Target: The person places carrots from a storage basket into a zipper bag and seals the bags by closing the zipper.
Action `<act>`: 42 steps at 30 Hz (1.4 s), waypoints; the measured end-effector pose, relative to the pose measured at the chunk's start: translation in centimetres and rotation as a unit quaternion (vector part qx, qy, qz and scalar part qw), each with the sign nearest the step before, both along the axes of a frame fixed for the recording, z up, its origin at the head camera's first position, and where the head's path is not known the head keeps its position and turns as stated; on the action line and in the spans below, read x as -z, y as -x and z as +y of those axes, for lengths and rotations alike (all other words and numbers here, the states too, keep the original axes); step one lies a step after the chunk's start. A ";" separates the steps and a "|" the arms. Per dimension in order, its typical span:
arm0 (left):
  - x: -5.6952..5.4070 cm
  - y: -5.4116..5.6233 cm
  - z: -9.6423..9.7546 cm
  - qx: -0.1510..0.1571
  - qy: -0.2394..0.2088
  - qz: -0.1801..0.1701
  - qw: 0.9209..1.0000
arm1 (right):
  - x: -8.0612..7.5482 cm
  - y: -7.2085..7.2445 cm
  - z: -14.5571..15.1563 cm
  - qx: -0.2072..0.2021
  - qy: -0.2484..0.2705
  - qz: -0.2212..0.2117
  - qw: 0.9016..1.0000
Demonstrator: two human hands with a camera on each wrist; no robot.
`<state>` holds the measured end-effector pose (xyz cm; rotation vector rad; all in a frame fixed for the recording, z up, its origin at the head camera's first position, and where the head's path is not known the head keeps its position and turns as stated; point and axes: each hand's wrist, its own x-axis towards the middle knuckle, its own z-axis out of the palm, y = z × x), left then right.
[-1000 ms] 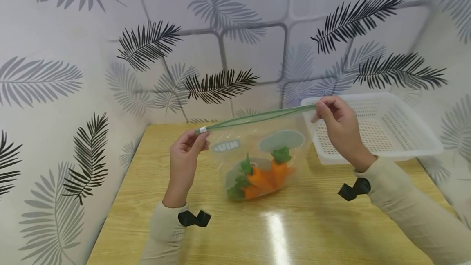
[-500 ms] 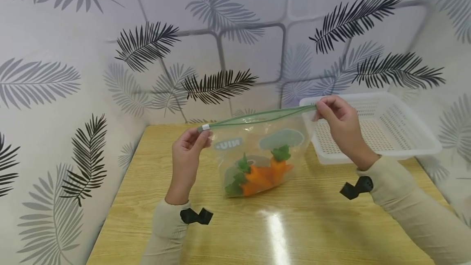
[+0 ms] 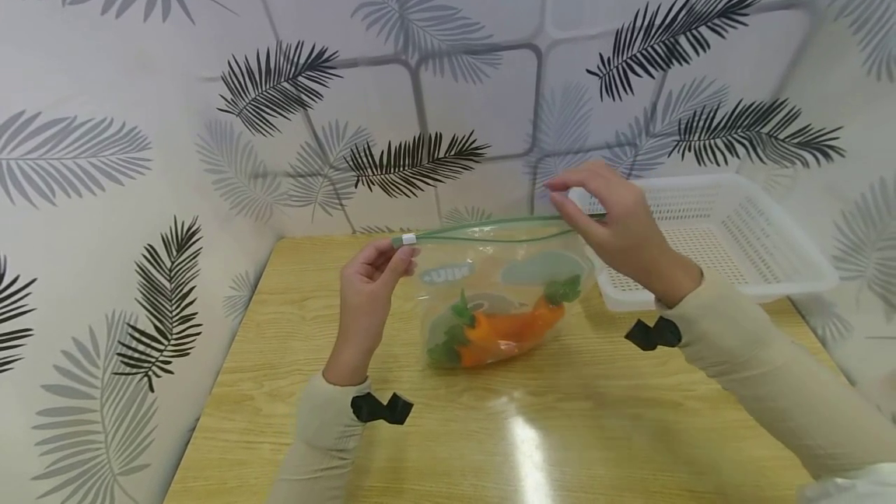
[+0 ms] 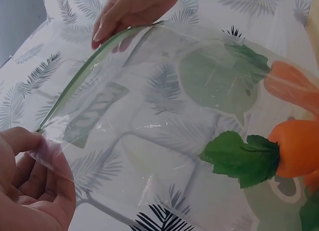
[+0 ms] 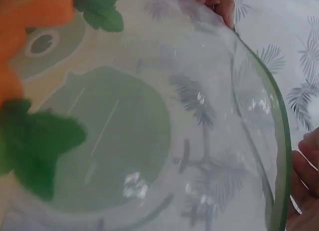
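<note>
A clear zip bag (image 3: 476, 255) with a green rim and printed patches hangs upright over the wooden table. Orange carrots (image 3: 511, 327) with green leafy tops lie in its bottom. My left hand (image 3: 367, 278) pinches the bag's upper left corner, beside the white slider (image 3: 409, 239). Over the upper right part of the rim is my right hand (image 3: 616, 220), its thumb and forefinger extended and slightly apart. It hides the right corner of the rim. In the right wrist view, the fingers (image 5: 304, 176) of that hand are beside the curved rim.
A white perforated plastic basket (image 3: 728, 255) stands on the table (image 3: 294, 411) at the back right, behind my right hand. A wall (image 3: 483, 115) with leaf patterns rises behind the table.
My right hand has left its pinch on the right corner and moved left along the rim. My left hand has shifted slightly right with the bag, whose rim now sags looser.
</note>
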<state>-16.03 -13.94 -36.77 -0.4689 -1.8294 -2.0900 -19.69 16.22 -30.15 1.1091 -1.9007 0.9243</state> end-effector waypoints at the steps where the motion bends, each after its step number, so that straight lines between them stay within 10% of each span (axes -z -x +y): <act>1: -0.1 0.0 0.2 0.003 0.001 0.000 1.000 | 0.0 0.0 -0.5 -0.011 -0.017 -0.001 1.000; 18: -0.5 -0.2 2.7 0.047 0.047 0.024 0.998 | -0.6 -1.1 -7.6 -0.082 -0.120 -0.031 0.989; 42: 0.1 -0.3 2.6 0.054 0.065 0.069 0.994 | -0.3 -1.3 -8.6 -0.095 -0.150 -0.074 0.981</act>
